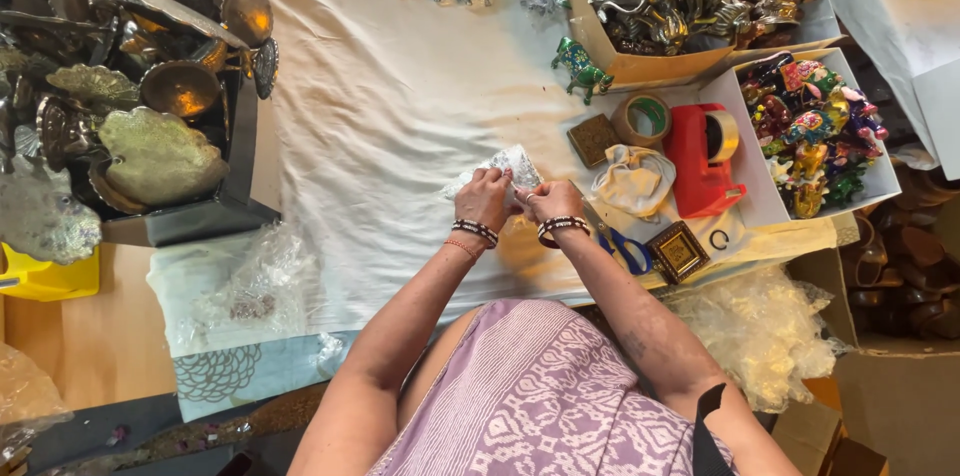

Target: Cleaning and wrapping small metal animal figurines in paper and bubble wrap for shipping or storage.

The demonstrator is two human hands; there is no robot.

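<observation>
You had both hands on a small bubble-wrapped bundle (512, 168) over the cream cloth (390, 106). Left hand (484, 198) had its fingers curled shut on the bundle's near-left edge; right hand (553, 202) pinched the near-right side, fingertips closed on the wrap. The bundle stuck out past your fingertips, away from you, approx. centred betw. the two hands.

Handling, as a judgement: the wrap looked light, soft and crinkly on the outside, slippery plastic, w/ something small and stiff inside. What's inside couldn't be made out. If it was like the painted animal figures (815, 126) in the white box to the right of your right fingers, it was prob. brittle at thin parts, so a grip round the thick middle was safer than on the loose wrap ends. A pinch on loose film alone could've let the piece slide out.

Direction: the long axis ran from your fingers up and slightly right, toward the green figurine (580, 67) beyond your fingertips. Which end was head or base: couldn't tell.

Just right of your right fingers lay blue-handled scissors (622, 247), a red tape dispenser (700, 158), a tape roll (642, 118).
</observation>
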